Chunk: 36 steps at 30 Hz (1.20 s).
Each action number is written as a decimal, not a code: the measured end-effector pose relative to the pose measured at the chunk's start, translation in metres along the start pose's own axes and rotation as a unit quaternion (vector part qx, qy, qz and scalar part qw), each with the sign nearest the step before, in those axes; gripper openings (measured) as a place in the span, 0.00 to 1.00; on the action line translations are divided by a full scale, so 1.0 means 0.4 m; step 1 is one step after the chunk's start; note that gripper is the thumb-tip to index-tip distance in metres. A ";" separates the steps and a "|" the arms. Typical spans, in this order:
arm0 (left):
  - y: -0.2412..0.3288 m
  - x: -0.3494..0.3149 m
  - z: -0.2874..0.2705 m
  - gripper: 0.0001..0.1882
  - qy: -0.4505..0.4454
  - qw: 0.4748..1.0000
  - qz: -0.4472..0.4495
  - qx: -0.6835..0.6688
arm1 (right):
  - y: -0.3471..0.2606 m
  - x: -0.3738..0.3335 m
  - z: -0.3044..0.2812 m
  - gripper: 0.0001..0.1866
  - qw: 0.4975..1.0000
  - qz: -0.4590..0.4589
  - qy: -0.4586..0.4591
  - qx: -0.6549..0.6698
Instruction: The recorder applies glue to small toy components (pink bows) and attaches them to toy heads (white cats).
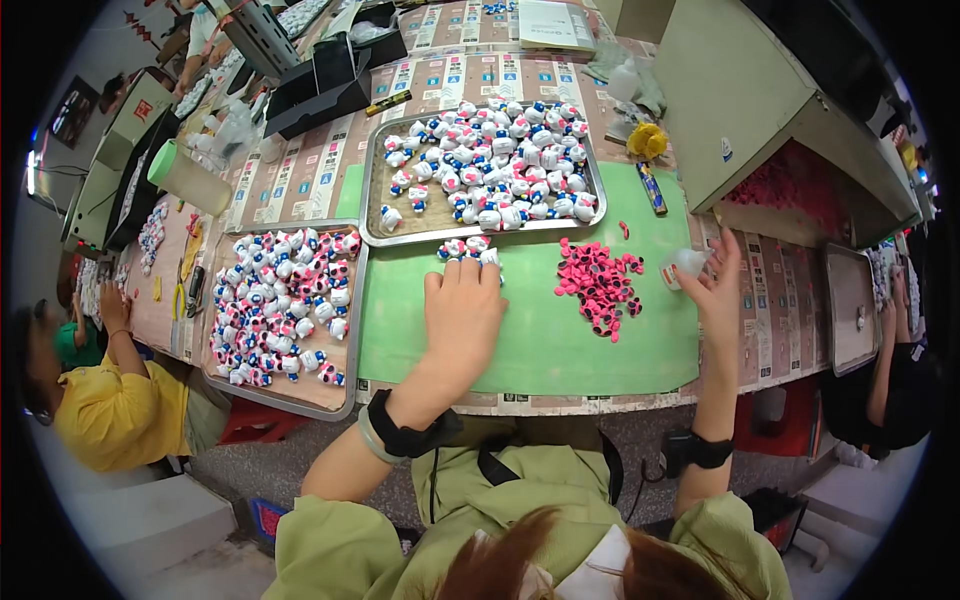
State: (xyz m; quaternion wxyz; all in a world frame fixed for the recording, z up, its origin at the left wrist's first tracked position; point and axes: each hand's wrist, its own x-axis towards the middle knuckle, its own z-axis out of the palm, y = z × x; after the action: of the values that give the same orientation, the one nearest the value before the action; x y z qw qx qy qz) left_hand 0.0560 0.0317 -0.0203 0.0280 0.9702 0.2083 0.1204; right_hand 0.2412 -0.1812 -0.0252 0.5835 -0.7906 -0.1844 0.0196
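Observation:
My left hand [462,318] lies palm down on the green mat [430,355], fingers stretched over a small group of white-and-blue toy figurines [470,246] and touching them. Part of that group is hidden under the fingertips. At the mat's right edge my right hand [716,285] holds a small white squeeze bottle [684,268] between thumb and fingers, tilted. Between the hands sits a loose pile of small pink pieces with dark fronts [600,285]. A metal tray [378,238] behind my left hand is heaped with figurines without pink pieces.
Left of the mat, another tray [350,400] holds figurines, many with pink pieces on them. A grey open-fronted box [735,110] stands at right, near a yellow flower-like item [648,141] and a glue tube [651,188]. Co-workers sit on both sides; pliers [179,302] lie at left.

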 end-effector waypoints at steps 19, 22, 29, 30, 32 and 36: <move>0.005 -0.170 -0.054 0.17 -0.148 0.410 -0.279 -0.855 | -0.170 -0.249 0.084 0.21 0.883 0.237 -0.274 0.297; 0.008 -0.180 -0.044 0.19 -0.119 0.471 -0.263 -0.834 | -0.181 -0.272 0.125 0.19 0.898 0.184 -0.287 0.276; 0.005 -0.183 -0.061 0.20 -0.101 0.509 -0.249 -0.818 | -0.205 -0.286 0.139 0.19 0.951 0.065 -0.201 0.226; 0.005 -0.184 -0.062 0.20 -0.097 0.505 -0.249 -0.821 | -0.210 -0.285 0.141 0.19 0.954 0.041 -0.187 0.230; 0.009 -0.183 -0.063 0.21 -0.093 0.497 -0.249 -0.826 | -0.218 -0.284 0.145 0.20 0.959 -0.008 -0.154 0.238; 0.011 -0.181 -0.070 0.20 -0.114 0.490 -0.253 -0.827 | -0.212 -0.294 0.133 0.24 0.969 -0.075 -0.120 0.202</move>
State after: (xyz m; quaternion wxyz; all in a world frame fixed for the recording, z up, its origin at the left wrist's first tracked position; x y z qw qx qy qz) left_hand -0.0131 -0.0018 -0.0087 0.8699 0.4131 0.2443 0.1139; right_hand 0.0958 -0.1483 0.0150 0.7045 -0.6321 -0.3044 0.1076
